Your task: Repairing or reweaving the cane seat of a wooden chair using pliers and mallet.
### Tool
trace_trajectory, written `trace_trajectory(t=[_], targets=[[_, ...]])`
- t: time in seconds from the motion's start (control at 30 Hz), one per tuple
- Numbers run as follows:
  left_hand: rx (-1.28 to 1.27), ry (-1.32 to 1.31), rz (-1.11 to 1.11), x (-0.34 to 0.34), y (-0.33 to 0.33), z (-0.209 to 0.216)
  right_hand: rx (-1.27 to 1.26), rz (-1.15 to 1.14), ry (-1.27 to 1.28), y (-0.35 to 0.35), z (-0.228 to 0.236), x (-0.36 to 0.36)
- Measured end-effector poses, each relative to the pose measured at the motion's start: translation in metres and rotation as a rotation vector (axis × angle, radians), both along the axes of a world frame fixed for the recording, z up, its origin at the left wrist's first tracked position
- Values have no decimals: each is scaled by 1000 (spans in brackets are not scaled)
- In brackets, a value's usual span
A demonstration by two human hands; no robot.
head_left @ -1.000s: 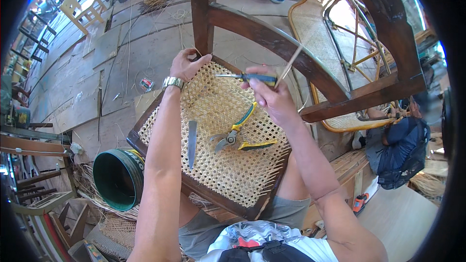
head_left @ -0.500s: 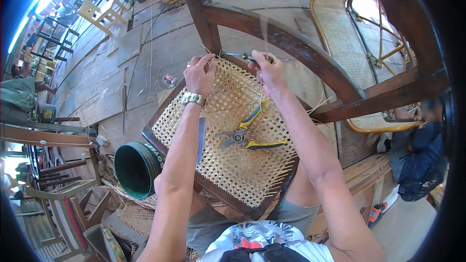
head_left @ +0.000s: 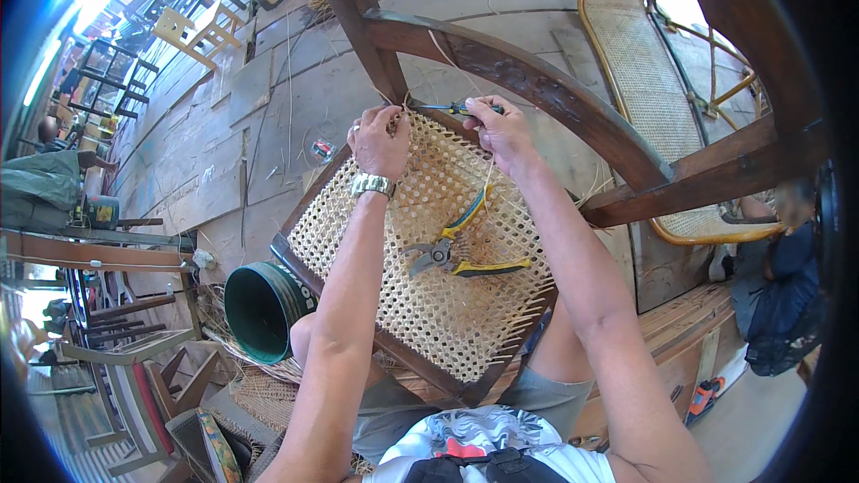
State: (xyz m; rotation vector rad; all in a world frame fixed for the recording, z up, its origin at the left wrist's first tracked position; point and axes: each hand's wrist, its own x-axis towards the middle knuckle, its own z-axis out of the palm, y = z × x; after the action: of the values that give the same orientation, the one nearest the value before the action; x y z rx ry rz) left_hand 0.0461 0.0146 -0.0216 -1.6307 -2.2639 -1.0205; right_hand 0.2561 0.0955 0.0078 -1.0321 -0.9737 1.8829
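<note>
Outdoors, plank floor [head_left: 224, 152]; woven seat [head_left: 429, 277]; right hand [head_left: 501, 130] grip holding awl [head_left: 452, 109].

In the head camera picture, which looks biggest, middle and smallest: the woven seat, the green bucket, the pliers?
1. woven seat
2. green bucket
3. pliers
The bucket sits lower, farther from the camera, so it may look smaller than it is.

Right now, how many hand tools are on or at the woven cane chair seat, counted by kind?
Yellow-and-blue-handled pliers lying on the woven cane seat: 1
Thin green-handled pointed tool in the right hand: 1
Total: 2
</note>
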Motion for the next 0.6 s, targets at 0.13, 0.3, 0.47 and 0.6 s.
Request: trace_trajectory(t=[0.13,0.3,0.47,0.6], targets=[[-14,42,0,5,1,-2,-41,47,-1,3,0,3],[-21,93,23,9,2,0,36,160,71,11,-10,15],[-41,-7,39,9,1,5,49,161,50,11,-12,16],[-29,120,-13,6,1,4,70,176,13,9,-6,14]])
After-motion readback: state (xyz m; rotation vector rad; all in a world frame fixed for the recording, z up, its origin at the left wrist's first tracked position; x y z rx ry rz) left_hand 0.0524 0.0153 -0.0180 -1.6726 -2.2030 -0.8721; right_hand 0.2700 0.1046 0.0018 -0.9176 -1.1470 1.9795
